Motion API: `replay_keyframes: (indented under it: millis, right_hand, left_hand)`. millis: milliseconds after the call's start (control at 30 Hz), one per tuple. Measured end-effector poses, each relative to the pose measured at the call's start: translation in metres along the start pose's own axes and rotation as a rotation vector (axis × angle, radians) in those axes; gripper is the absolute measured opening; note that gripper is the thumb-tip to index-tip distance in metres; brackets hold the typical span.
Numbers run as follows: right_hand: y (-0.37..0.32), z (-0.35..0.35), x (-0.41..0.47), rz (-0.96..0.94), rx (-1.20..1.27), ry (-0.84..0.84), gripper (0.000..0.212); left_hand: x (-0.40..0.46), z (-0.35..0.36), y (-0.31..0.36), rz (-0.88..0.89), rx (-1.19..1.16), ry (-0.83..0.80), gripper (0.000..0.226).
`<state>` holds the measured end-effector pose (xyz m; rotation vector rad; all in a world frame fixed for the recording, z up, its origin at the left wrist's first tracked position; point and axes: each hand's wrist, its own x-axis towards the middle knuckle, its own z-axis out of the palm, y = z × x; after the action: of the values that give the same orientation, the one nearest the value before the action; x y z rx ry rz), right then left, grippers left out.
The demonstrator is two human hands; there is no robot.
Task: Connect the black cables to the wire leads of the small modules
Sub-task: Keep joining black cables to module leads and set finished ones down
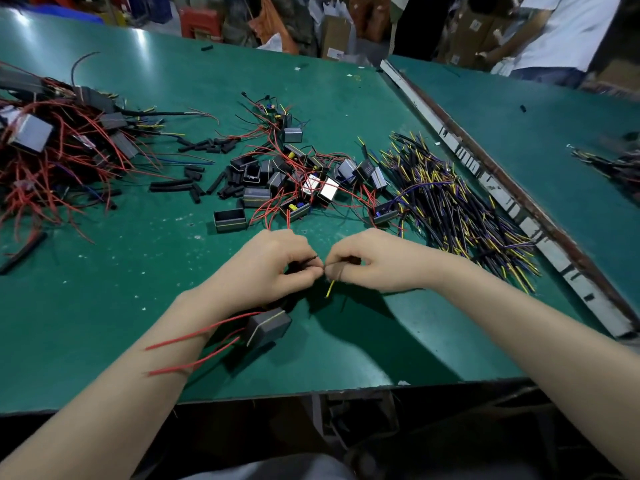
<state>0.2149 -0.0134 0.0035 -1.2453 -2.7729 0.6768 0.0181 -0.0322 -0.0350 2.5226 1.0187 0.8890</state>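
Black cables with yellow and purple conductor ends (460,209) lie in a loose heap on the green work mat (346,341), off to the right and beyond the hands, most of them running from near left to far right. One such cable, a short black length with a yellow tip (329,289), is pinched in the curled fingers of the right hand (374,263); its tip hangs down and toward the person, just below the fingertips. The left hand (263,268) pinches a thin dark wire lead (308,260) between thumb and curled fingers. That lead appears to belong to the small dark grey box-shaped module (268,325) lying under the left wrist, whose red leads (194,341) trail back across the forearm.

The two sets of fingertips meet at the centre, almost touching, so the joint is being made in the narrow gap between them. Whether the bare ends are already twisted together cannot be told; they are too small and partly hidden. The coming move turns on this: lead and cable lie end to end along a left-right line, each held from its own side, and neither hand is nearer than the other.

More small modules with red leads (294,181) sit in a pile straight ahead, with short black sleeve pieces (194,181) to their left.
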Motion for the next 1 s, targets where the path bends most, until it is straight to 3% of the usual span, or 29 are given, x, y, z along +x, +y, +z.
replay_keyframes:
  millis: [167,300,400,500,633,867,1000]
  right_hand:
    - [0.005,-0.002,-0.003,0.219,0.679,-0.085,0.032]
    - [0.007,-0.001,-0.006,0.227,0.877,-0.161,0.038]
    - [0.006,-0.001,-0.008,0.218,0.686,-0.049,0.036]
    - [0.002,0.001,-0.009,0.128,0.387,0.205,0.017]
    - [0.001,0.013,-0.017,-0.036,0.024,0.407,0.034]
    - [-0.006,0.032,-0.020,-0.101,-0.261,0.736,0.026]
    - [-0.007,0.039,-0.019,-0.072,-0.288,0.737,0.026]
  left_hand:
    - [0.005,-0.008,0.008,0.219,0.288,0.114,0.008]
    - [0.005,-0.011,0.008,0.257,0.362,0.106,0.020]
    - [0.004,-0.005,0.003,0.084,0.166,0.091,0.017]
    - [0.002,0.000,-0.003,-0.161,-0.148,0.107,0.013]
    - [0.001,-0.001,-0.010,-0.431,-0.470,0.053,0.010]
    - [0.002,-0.007,-0.005,-0.587,-0.665,-0.031,0.021]
    - [0.001,-0.006,-0.004,-0.588,-0.645,-0.038,0.020]
